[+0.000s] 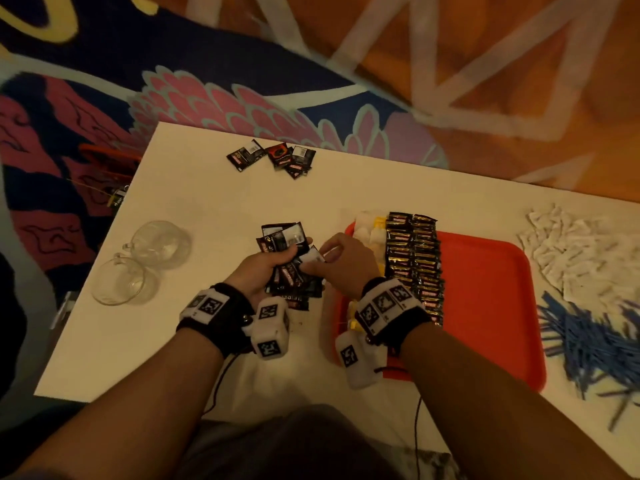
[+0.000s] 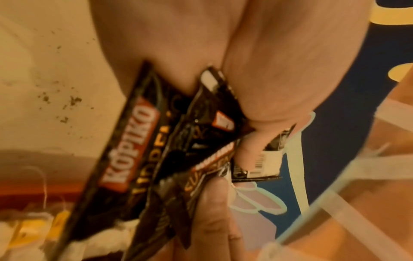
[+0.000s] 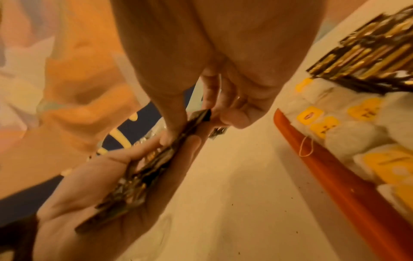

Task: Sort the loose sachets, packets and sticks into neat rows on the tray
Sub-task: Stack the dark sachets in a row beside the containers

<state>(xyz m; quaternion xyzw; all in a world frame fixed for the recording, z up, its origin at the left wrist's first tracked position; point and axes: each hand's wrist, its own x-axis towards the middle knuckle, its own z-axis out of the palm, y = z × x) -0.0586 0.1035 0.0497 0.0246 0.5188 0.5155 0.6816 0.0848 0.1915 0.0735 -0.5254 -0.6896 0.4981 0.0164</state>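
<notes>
A fanned bunch of black coffee sachets (image 1: 285, 261) sits above the white table (image 1: 194, 188), just left of the orange tray (image 1: 485, 292), with the left hand (image 1: 258, 271) curled around it. The right hand (image 1: 341, 259) pinches one sachet's corner between thumb and fingers. On the tray lie rows of black-and-gold sachets (image 1: 415, 261) and yellow-tagged tea bags (image 3: 348, 127)

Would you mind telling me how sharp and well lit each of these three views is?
Head view: dim, warm orange cast, blue sticks smeared at the edge. Left wrist view: sachets readable but soft. Right wrist view: motion blur on the tray and the right hand.
</notes>
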